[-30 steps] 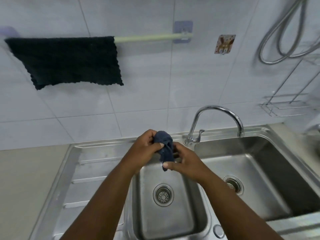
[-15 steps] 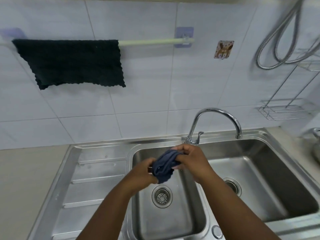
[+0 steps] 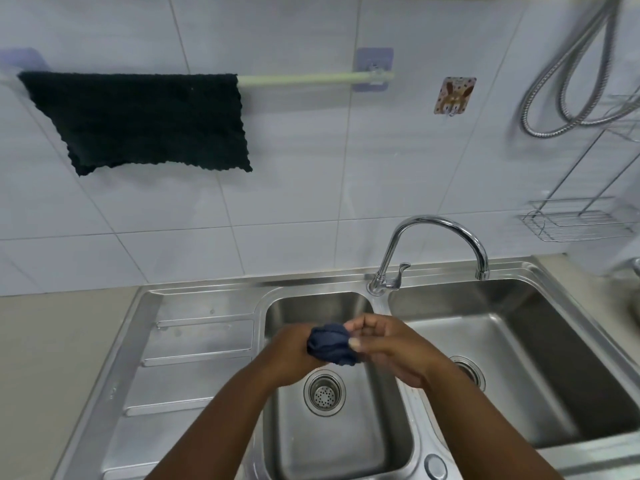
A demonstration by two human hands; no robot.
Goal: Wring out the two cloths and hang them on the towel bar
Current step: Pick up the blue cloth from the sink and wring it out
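Both hands wring blue cloth [image 3: 331, 344] above seemingly empty left basin [image 3: 346, 441].

Bunched cloth [image 3: 331, 344] between both hands, seemingly above left basin [image 3: 341, 441]

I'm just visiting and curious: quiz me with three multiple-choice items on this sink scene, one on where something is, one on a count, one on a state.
1. Where is the bunched blue cloth?
A. over the small left basin
B. on the countertop
C. on the wire rack

2. How many cloths hang on the towel bar?
A. none
B. one
C. two

3. What state is the faucet in?
A. running hard
B. dripping into a bucket
C. no water seen flowing

Answers:
1 A, the left hand and right hand grip it above the basin with the strainer drain.
2 B, only the black cloth drapes there.
3 C, no stream leaves the spout.
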